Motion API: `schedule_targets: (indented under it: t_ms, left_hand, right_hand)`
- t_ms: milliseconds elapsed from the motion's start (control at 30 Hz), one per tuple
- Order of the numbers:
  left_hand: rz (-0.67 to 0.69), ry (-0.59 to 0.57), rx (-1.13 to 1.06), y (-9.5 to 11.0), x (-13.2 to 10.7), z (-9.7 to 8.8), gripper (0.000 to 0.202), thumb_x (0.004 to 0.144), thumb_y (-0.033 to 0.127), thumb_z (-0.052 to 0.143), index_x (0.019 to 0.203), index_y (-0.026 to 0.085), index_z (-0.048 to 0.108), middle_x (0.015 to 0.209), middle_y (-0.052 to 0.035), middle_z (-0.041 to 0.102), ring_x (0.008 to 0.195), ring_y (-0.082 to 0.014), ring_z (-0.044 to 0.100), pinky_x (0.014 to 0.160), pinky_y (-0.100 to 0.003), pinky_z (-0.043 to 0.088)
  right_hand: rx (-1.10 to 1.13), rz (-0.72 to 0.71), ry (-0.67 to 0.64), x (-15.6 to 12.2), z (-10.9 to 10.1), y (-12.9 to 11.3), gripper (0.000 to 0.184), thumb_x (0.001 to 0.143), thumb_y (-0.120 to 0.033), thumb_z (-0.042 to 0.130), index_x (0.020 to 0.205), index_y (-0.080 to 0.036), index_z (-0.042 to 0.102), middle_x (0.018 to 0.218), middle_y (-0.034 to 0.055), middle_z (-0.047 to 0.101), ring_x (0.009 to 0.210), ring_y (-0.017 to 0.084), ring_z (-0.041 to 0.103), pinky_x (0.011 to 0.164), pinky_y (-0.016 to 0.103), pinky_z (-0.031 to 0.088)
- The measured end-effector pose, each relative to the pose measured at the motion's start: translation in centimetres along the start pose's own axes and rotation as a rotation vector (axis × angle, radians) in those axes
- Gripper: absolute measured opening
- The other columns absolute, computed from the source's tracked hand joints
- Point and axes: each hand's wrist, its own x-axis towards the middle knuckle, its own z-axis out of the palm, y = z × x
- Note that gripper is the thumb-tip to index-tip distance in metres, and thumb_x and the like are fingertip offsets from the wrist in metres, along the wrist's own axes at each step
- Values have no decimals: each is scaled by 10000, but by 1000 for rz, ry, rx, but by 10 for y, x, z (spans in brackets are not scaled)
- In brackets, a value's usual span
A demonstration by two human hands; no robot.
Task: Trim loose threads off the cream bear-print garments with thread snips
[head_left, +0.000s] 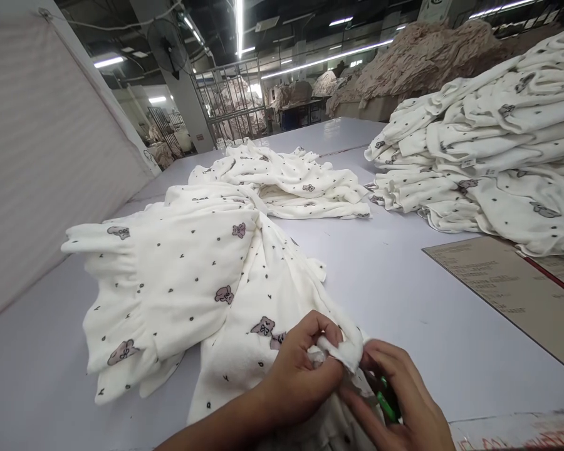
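A white fleecy garment (pixel 178 269) with grey-brown bears and small dark marks lies spread on the table, its ruffled end to the left. My left hand (pixel 296 376) is closed, pinching a bunched edge of the garment between thumb and fingers. Close beside it on the right, my right hand (pixel 408 394) is curled, fingertips touching the same bunched edge. In its palm sits a small green-handled tool (pixel 386 406), which looks like thread snips; its blades are hidden by the fingers and cloth.
More garments of the same cloth (pixel 286 178) lie behind on the pale table (pixel 385 275). A tall stack of them (pixel 498 138) stands at right, beside a brown printed board (pixel 498 294). A pale fabric sheet (pixel 51 138) hangs at left. Brownish cloth heaps (pixel 427 56) rise behind.
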Motion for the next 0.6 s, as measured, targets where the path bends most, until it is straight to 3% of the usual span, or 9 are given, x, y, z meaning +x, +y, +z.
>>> schedule_targets:
  t_ms: [67, 167, 267, 333, 467, 533, 600]
  left_hand:
    - [-61, -23, 106, 6, 3, -6, 60, 751, 169, 560, 807, 150, 549, 721, 10, 526, 662, -108, 445, 641, -214, 354]
    - [-209, -54, 99, 12, 7, -14, 208, 758, 338, 624, 748, 130, 613, 702, -6, 556, 710, -138, 496, 687, -232, 385]
    - [-299, 5, 49, 12, 6, -15, 278, 736, 406, 649, 740, 129, 621, 711, -10, 568, 723, -149, 515, 694, -240, 403]
    - [-283, 7, 86, 11, 4, -12, 269, 754, 395, 632, 751, 127, 625, 703, -9, 561, 715, -147, 513, 686, -237, 404]
    - [-149, -100, 176, 10, 0, -5, 220, 816, 335, 562, 772, 127, 618, 718, -12, 567, 731, -142, 517, 685, -220, 406]
    - [-119, -114, 230, 8, -3, -2, 180, 807, 311, 574, 806, 136, 617, 737, -11, 572, 733, -141, 513, 659, -209, 402]
    - [-103, -95, 271, 6, -5, 0, 155, 789, 297, 595, 813, 145, 615, 724, -6, 568, 711, -136, 507, 626, -201, 396]
  right_hand:
    - [-3, 74, 10, 10, -1, 1, 169, 816, -398, 576, 932, -275, 579, 910, 2, 629, 806, 163, 623, 687, 192, 484]
    - [-16, 192, 31, 22, -9, -2, 190, 894, -430, 469, 859, -256, 537, 717, -28, 581, 663, 145, 599, 567, 173, 470]
    - [-59, 221, 82, 23, -18, -5, 207, 857, -455, 529, 934, -264, 541, 886, 0, 602, 799, 157, 597, 638, 167, 476]
    - [-97, 116, 63, 19, -21, -8, 233, 824, -426, 586, 1003, -285, 539, 978, 5, 592, 864, 153, 591, 708, 161, 472]
    - [-143, -145, -69, 14, -16, -17, 91, 872, -282, 545, 961, -283, 528, 901, -8, 567, 796, 124, 596, 691, 158, 466]
    - [-124, -109, -105, 17, -14, -23, 40, 904, -272, 489, 877, -267, 518, 810, -22, 546, 716, 112, 581, 641, 152, 460]
    - [-113, -15, -113, 20, -15, -29, 155, 921, -317, 454, 785, -257, 498, 714, -37, 507, 630, 106, 547, 587, 148, 450]
